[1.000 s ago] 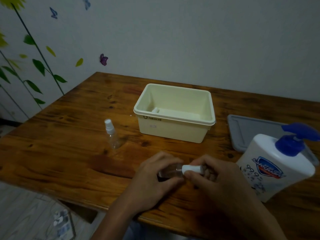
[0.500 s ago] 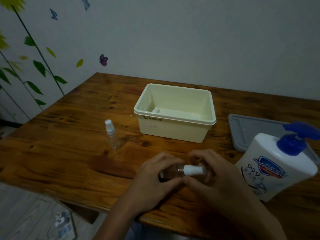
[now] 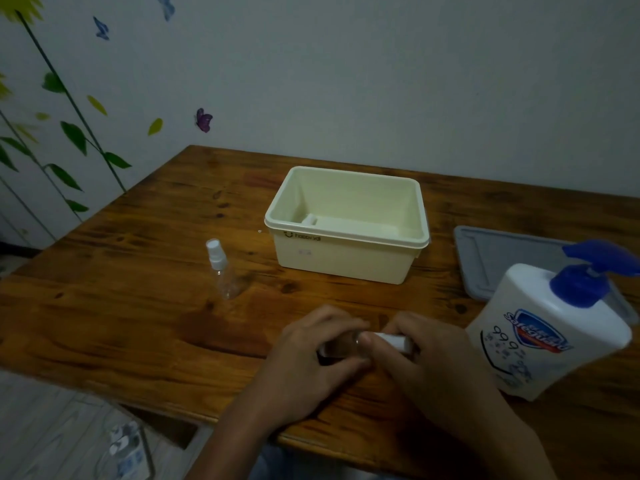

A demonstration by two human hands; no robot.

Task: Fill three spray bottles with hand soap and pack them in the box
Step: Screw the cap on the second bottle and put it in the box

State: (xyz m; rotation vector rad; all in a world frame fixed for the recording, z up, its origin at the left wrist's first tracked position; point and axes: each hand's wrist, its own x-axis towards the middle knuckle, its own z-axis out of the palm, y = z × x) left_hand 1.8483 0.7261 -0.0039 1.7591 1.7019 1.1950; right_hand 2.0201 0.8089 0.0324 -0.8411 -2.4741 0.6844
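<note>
Fingers (image 3: 349,336) of the left hand (image 3: 311,355) are wrapped round the clear body of a small transparent plastic spray bottle (image 3: 341,348) that lies sideways just above the brown wooden counter (image 3: 138,323), while the right hand (image 3: 426,355) pinches its white spray cap (image 3: 394,342). Whether the cap is being unscrewed for filling or tightened afterwards I cannot tell, and the hands hide how much liquid the bottle holds.

A second small clear spray bottle with a white cap (image 3: 221,271) stands upright to the left of the cream rectangular plastic box (image 3: 346,258), apart from it, and looks empty and untouched. Inside the box a pale shape rests on the floor against the near wall; it may be a bottle already packed, but it is too dim to say. No third bottle shows clearly elsewhere.

Just right of the hands stands the large white hand-soap pump bottle with a blue pump head (image 3: 550,327), in front of a flat grey plastic lid (image 3: 502,258).

Judging from this, the work is at an early or middle stage: at least two bottles remain to be packed.
</note>
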